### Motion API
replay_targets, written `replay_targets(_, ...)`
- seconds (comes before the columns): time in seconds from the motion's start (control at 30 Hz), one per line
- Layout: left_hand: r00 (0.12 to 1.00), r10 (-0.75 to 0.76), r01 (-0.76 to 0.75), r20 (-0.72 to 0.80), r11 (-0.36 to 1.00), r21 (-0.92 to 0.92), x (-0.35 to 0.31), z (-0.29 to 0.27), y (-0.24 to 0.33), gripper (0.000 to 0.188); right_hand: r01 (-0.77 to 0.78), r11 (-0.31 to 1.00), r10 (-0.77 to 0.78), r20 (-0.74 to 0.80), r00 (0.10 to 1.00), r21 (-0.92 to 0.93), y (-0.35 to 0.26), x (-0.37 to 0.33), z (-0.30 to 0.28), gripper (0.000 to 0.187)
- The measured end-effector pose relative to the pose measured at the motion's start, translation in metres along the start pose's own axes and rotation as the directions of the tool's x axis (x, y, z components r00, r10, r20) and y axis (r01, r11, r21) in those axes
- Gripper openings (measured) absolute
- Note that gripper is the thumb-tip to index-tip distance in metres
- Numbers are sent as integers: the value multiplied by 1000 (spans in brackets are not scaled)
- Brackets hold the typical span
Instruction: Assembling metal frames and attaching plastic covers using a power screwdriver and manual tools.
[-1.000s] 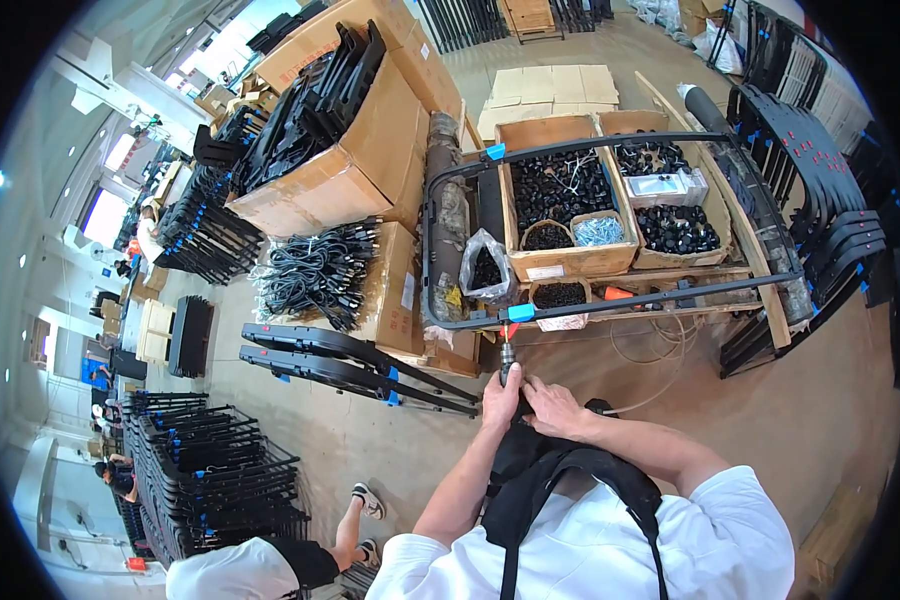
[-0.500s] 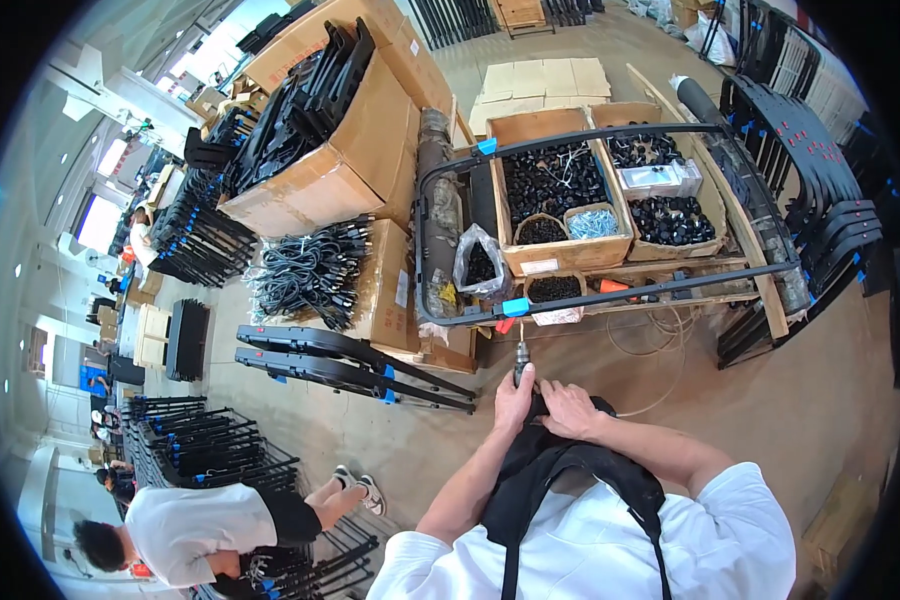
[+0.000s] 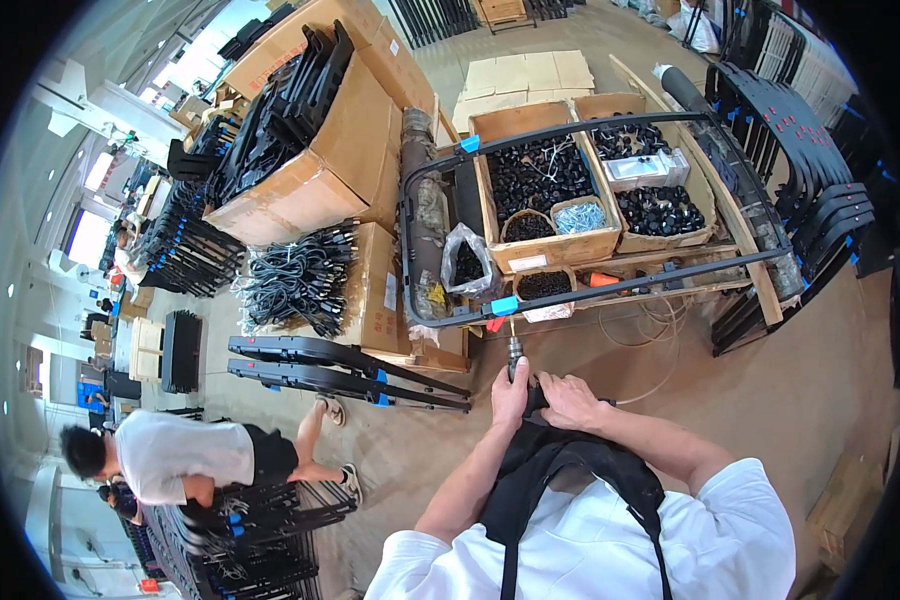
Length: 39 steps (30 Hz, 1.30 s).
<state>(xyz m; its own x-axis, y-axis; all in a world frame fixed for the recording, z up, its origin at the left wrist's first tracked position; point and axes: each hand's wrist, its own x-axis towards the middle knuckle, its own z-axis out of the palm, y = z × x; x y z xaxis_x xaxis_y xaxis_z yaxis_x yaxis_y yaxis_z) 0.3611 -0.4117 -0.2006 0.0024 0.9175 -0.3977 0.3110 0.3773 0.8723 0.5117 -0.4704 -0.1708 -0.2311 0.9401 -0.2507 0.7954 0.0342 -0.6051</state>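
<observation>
Both my hands are closed around a power driver with a metal chuck. My left hand wraps its body just behind the chuck, and my right hand grips the black rear part. The thin bit points away from me and reaches the near bar of a black tubular frame, beside a blue wrap and a small red piece. Whether the tip touches a screw is too small to see. The frame lies over a wooden stand with boxes of small parts inside its outline.
Black plastic parts fill a cardboard box; silvery screws sit in its corner. A small box of dark screws is by the near bar. Bundled cables and black legs stand left. A person walks at the lower left.
The view has shifted slightly, so the frame and boxes appear a little further left. At the lower left the other person has stepped along, legs now apart. My grip on the power driver is unchanged.
</observation>
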Motion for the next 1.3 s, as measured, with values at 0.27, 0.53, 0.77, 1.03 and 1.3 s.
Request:
replay_targets(0.27, 1000, 2, -2, -2, 1000, 18, 10, 1, -4, 54, -13, 1000, 13, 22, 1000, 9, -3, 5, -10, 66)
replay_targets(0.53, 1000, -10, 7, 23, 996, 91, 20, 3, -2, 58, 5, 1000, -5, -35, 999, 10, 8, 13, -3, 84)
replay_targets(0.77, 999, -8, 5, 34, 996, 85, 28, 6, -3, 58, -44, 999, 45, -24, 999, 15, 6, 16, -9, 82)
replay_targets(1.03, 999, -23, 20, 40, 997, 72, 22, 6, 1, 56, 37, 999, -35, -103, 994, 20, 3, 14, 3, 64)
replay_targets(1.3, 995, -24, 23, 98, 1000, 10, 11, -2, 6, 52, 22, 1000, -21, -96, 995, 4, -2, 9, 9, 62)
